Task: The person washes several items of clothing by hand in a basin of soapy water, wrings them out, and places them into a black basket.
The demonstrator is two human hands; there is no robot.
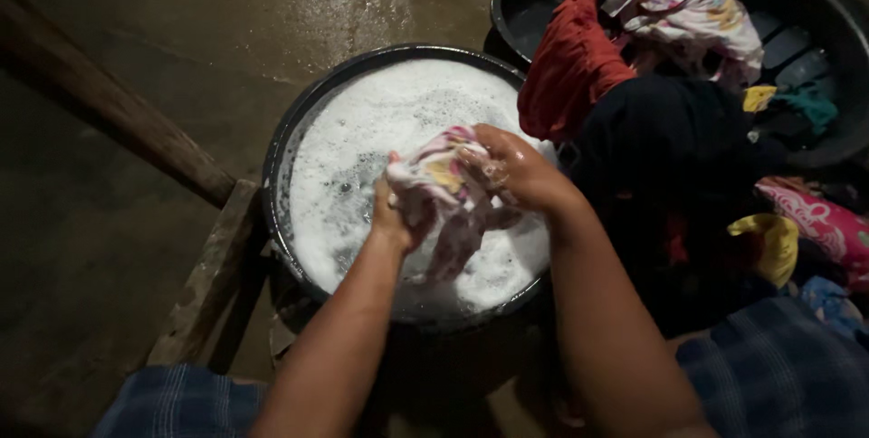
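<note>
On a wet concrete floor (181, 31), your left hand (394, 216) and right hand (516, 171) both grip a patterned cloth (444, 180) above the foamy black basin (281, 157); rub fold against fold, keeping it over the suds.

Suds hide the basin's (281, 144) water; the laundry basket (815, 58) is cut off at right.

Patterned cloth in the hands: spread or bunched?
Bunched. The patterned cloth is wadded between the left hand and right hand, above the suds-filled basin.
</note>
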